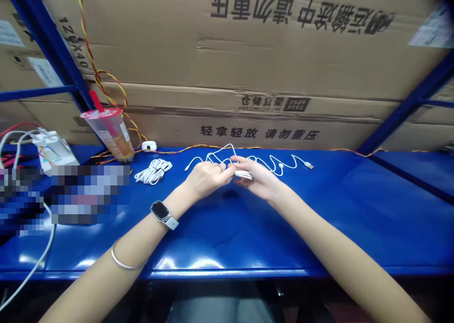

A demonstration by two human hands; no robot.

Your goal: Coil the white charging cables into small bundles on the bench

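Work surface: a glossy blue counter [336,209], the deck of a blue steel rack [46,44]. Stacked cardboard cartons [248,53] printed with black characters close off the space beyond the fingers.

The left hand [207,177] and right hand [260,178] meet just above the counter. The fingers [230,169] of both hands are clenched on a white cable [244,174], folded into a short bundle between them. The cable's loose length trails on the counter beyond and to the right of the fingers and ends in a plug.

Left of the fingers lies a second coiled cable [154,170]. Farther left stands a plastic cup [109,134] with a red straw, beside a small white device [149,146]. A twisted red-and-yellow wire [92,63] hangs down the cartons and runs along the counter's rear edge.
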